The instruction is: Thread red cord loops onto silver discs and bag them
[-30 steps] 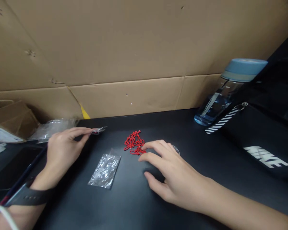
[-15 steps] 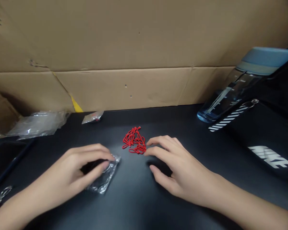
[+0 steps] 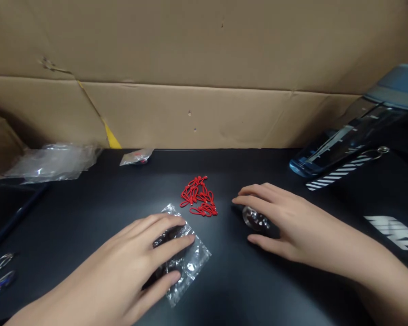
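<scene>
My left hand [image 3: 143,258] lies with spread fingers on a clear plastic bag [image 3: 192,262]. Part of the bag is hidden beneath that hand. To the right, my right hand [image 3: 272,217] is curved over the dark table, thumb and fingers apart. Under its palm some small shiny silver pieces [image 3: 256,219] show; their kind and whether they touch the hand I cannot make out. Between and beyond the two hands lies a small pile of red cord loops [image 3: 199,197] with knots, touched by neither hand.
A cardboard wall [image 3: 177,104] stands behind. Toward the back left are clear plastic bags [image 3: 57,160] and a small packet [image 3: 138,157]. A blue-lidded bottle [image 3: 347,131] and a striped strap [image 3: 340,173] are at right. Metal clips [image 3: 0,267] lie at the left edge.
My left hand has moved right and spread over the plastic bag, which has shifted right too. My right hand has drawn back from the red loops, and shiny pieces now show under it.
</scene>
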{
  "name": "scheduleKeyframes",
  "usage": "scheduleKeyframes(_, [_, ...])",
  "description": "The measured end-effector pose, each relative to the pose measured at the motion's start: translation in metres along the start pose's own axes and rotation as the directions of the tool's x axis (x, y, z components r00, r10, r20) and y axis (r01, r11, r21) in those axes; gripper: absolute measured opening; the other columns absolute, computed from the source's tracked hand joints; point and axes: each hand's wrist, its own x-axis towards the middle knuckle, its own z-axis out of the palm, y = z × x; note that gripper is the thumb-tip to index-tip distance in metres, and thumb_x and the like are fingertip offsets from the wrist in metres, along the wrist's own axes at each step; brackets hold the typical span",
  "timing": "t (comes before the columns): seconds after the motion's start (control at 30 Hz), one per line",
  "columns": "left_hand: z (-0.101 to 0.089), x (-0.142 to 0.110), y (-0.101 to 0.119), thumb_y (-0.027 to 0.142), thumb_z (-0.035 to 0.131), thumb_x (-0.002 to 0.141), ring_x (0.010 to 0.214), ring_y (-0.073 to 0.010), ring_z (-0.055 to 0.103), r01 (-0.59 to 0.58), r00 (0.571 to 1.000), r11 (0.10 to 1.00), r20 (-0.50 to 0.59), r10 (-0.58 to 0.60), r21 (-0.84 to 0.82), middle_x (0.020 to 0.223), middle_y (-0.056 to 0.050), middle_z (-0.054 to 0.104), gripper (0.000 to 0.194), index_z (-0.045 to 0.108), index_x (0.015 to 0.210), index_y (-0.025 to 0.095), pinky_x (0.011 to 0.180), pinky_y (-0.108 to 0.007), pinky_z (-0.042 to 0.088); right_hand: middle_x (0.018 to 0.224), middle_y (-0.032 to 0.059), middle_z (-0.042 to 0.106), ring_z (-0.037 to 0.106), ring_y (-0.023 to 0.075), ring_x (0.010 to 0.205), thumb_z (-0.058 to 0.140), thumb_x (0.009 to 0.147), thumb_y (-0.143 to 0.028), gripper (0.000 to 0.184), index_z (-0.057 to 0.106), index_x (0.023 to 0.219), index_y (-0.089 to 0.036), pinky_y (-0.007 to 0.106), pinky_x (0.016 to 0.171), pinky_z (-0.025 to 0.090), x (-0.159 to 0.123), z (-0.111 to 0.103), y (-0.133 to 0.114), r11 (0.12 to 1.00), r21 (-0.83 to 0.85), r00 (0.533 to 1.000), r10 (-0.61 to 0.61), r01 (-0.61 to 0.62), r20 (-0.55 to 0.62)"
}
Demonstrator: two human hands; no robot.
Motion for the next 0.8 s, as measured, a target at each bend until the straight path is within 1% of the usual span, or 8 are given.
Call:
scheduleKeyframes(0.07, [0.001, -0.001, -0.001, 0.035, 0.061, 0.096, 0.125, -0.0290, 0.063, 0.015, 1.000, 1.000, -0.006, -0.015, 0.017, 0.145, -0.002, 0.060, 0.045, 0.059, 0.142, 0.039, 0.099, -0.044, 0.059, 0.129, 0.0099, 0.065, 0.066, 0.0298, 0.111, 0.077, 0.083, -0.031, 0.055, 0.061, 0.135, -0.029, 0.045, 0.094, 0.057, -0.002, 0.001, 0.007, 1.000, 0.006, 0.999, 0.011, -0.011, 0.039])
scheduleKeyframes(0.2, [0.002, 0.002, 0.000, 0.033, 0.057, 0.098, 0.123, -0.0276, 0.064, 0.026, 1.000, 1.000, -0.011, -0.026, 0.016, 0.143, 0.000, 0.062, 0.037, 0.063, 0.135, 0.037, 0.100, -0.044, 0.058, 0.125, 0.0085, 0.066, 0.069, 0.0266, 0.105, 0.074, 0.085, -0.026, 0.051, 0.061, 0.135, -0.030, 0.041, 0.091, 0.059, -0.003, 0.002, 0.009, 0.999, 0.006, 0.995, 0.046, -0.047, 0.093])
scheduleKeyframes(0.3, [0.001, 0.004, 0.001, 0.031, 0.058, 0.098, 0.122, -0.0282, 0.063, 0.019, 0.999, 1.000, -0.027, -0.019, 0.025, 0.141, -0.001, 0.063, 0.036, 0.065, 0.133, 0.037, 0.099, -0.044, 0.058, 0.121, 0.0082, 0.067, 0.070, 0.0258, 0.102, 0.071, 0.088, -0.024, 0.045, 0.064, 0.132, -0.029, 0.041, 0.090, 0.059, -0.002, 0.002, 0.007, 0.999, -0.003, 0.997, 0.036, -0.036, 0.071])
scheduleKeyframes(0.43, [0.002, 0.005, 0.002, 0.030, 0.058, 0.098, 0.120, -0.0280, 0.062, 0.020, 1.000, 0.999, -0.023, -0.019, 0.044, 0.141, -0.002, 0.062, 0.039, 0.063, 0.136, 0.038, 0.099, -0.044, 0.056, 0.116, 0.0086, 0.069, 0.070, 0.0252, 0.099, 0.069, 0.089, -0.025, 0.037, 0.068, 0.126, -0.028, 0.040, 0.089, 0.060, 0.000, 0.003, 0.004, 1.000, 0.015, 0.999, 0.014, -0.015, 0.035])
scheduleKeyframes(0.5, [0.002, 0.006, 0.004, 0.030, 0.058, 0.098, 0.119, -0.0280, 0.062, 0.021, 1.000, 0.998, -0.019, -0.020, 0.052, 0.139, -0.002, 0.062, 0.039, 0.062, 0.137, 0.039, 0.098, -0.044, 0.055, 0.118, 0.0091, 0.068, 0.069, 0.0261, 0.102, 0.069, 0.089, -0.025, 0.036, 0.068, 0.125, -0.027, 0.042, 0.090, 0.059, 0.003, 0.004, 0.001, 1.000, 0.012, 1.000, 0.012, -0.012, 0.013])
scheduleKeyframes(0.63, [0.000, 0.008, 0.006, 0.032, 0.059, 0.098, 0.114, -0.0286, 0.061, 0.031, 0.999, 0.998, -0.025, -0.030, 0.058, 0.129, -0.004, 0.066, 0.037, 0.064, 0.134, 0.038, 0.092, -0.043, 0.053, 0.130, 0.0115, 0.063, 0.063, 0.0287, 0.116, 0.065, 0.093, -0.024, 0.036, 0.065, 0.130, -0.026, 0.049, 0.102, 0.054, 0.011, 0.011, -0.013, 0.999, 0.017, 0.998, -0.038, 0.039, -0.049])
scheduleKeyframes(0.73, [-0.002, 0.008, 0.006, 0.033, 0.061, 0.097, 0.113, -0.0287, 0.061, 0.032, 0.999, 0.999, -0.040, -0.030, 0.037, 0.124, -0.005, 0.066, 0.035, 0.065, 0.132, 0.036, 0.091, -0.042, 0.052, 0.137, 0.0126, 0.061, 0.059, 0.0301, 0.124, 0.063, 0.094, -0.023, 0.043, 0.061, 0.137, -0.026, 0.051, 0.104, 0.052, 0.014, 0.018, -0.025, 0.995, 0.036, 0.995, -0.093, 0.094, -0.034])
scheduleKeyframes(0.8, [-0.002, 0.009, 0.007, 0.030, 0.060, 0.098, 0.117, -0.0277, 0.060, 0.012, 0.999, 1.000, -0.041, -0.012, -0.001, 0.128, -0.005, 0.066, 0.036, 0.065, 0.133, 0.035, 0.093, -0.040, 0.051, 0.140, 0.0132, 0.060, 0.057, 0.0309, 0.127, 0.062, 0.095, -0.022, 0.047, 0.057, 0.142, -0.025, 0.052, 0.104, 0.052, 0.015, 0.021, -0.029, 0.993, 0.037, 0.993, -0.113, 0.114, -0.025])
